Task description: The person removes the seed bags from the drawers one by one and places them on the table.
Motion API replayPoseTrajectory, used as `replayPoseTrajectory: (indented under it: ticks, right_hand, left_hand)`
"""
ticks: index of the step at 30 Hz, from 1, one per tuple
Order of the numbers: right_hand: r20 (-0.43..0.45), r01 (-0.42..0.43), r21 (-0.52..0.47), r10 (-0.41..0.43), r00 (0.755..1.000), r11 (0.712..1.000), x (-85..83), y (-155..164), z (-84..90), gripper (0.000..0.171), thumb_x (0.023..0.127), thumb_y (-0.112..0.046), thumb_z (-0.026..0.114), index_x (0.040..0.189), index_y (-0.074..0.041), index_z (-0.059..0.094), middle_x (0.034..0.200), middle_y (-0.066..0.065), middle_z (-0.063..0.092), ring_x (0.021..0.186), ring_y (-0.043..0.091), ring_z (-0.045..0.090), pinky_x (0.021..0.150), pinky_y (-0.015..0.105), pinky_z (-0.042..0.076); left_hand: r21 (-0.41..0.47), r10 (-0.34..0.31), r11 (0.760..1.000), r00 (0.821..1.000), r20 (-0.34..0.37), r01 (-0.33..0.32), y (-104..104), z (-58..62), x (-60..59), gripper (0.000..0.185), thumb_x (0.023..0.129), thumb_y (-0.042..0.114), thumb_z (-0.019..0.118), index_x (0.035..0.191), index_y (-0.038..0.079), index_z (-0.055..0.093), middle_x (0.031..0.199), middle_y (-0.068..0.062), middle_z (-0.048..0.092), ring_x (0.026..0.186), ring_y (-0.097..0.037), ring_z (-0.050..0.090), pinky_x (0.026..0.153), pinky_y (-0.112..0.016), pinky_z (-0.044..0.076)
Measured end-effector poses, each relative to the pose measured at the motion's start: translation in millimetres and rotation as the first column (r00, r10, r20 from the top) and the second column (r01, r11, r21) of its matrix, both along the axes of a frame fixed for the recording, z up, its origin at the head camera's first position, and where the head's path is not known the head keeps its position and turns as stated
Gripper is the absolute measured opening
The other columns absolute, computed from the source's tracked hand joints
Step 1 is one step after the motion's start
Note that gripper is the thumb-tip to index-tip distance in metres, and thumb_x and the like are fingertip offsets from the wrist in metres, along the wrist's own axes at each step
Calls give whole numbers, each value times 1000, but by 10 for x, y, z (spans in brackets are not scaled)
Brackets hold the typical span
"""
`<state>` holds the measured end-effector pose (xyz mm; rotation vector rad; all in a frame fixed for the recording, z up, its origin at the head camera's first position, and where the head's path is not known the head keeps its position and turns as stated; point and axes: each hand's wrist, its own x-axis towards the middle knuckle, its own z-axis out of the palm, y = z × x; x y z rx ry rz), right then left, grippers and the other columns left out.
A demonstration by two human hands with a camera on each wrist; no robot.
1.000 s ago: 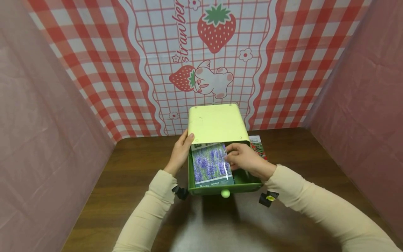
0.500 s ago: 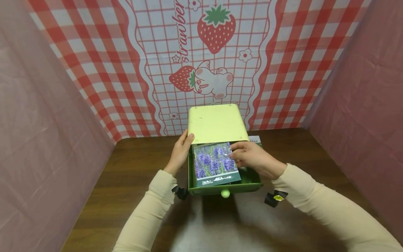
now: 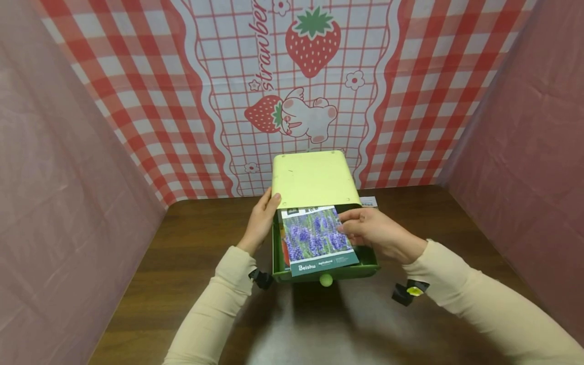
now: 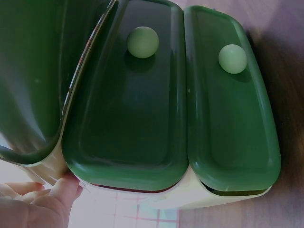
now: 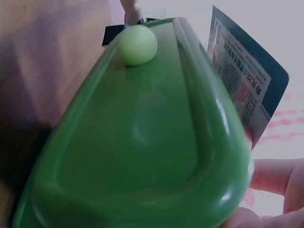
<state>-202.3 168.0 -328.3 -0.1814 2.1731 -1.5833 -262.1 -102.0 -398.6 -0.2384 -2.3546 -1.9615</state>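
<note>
A pale yellow-green drawer cabinet point(image 3: 312, 177) stands on the brown table, and its green top drawer point(image 3: 365, 259) is pulled out toward me. My left hand point(image 3: 263, 215) grips the cabinet's left front corner, thumb on its top. My right hand point(image 3: 360, 226) pinches the right edge of a lavender seed packet point(image 3: 315, 237), which lies tilted over the open drawer and juts past its front. The left wrist view shows the lower drawer fronts point(image 4: 128, 99) with round knobs point(image 4: 142, 42). In the right wrist view, the packet's printed back point(image 5: 242, 80) rises above the drawer front point(image 5: 142, 137).
Behind my right hand, to the right of the cabinet, part of another packet point(image 3: 368, 201) lies on the table point(image 3: 182, 263). A strawberry-print cloth point(image 3: 292, 76) hangs at the back, and pink sheets wall both sides.
The lavender packet has risen out of the drawer and slid toward me and to the right, tilting clockwise. My right hand moved right with it. My left hand stayed on the cabinet.
</note>
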Motion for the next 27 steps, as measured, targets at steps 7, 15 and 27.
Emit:
replayPoseTrajectory:
  ticks: [7,15,27]
  right_hand:
    - [28,-48,-20,49,998,999,120,44,35,52,98,-16,59,139,10,43,115,15,64,86,12,63,81,27,59]
    - [39,-96,18,95,995,995,293,129,140,49,96,-19,63,133,9,47,82,1,66,68,11,56,59,22,51]
    - [-32,-26,-62,24,999,998,308,318,239,30,95,-20,65,108,6,56,92,6,71,79,16,68,77,34,61]
  left_hand:
    - [13,10,1000,1000,3,-10,11,8,-1,67,102,49,45,156,15,25,161,-7,28,149,-25,26,123,-43,23]
    - [28,21,999,1000,3,-21,18,23,2,67,102,47,46,156,13,26,160,-10,31,147,-28,29,122,-45,24]
    - [5,17,1000,1000,-10,-17,12,6,3,66,102,47,44,156,14,26,161,-9,30,148,-29,27,123,-47,23]
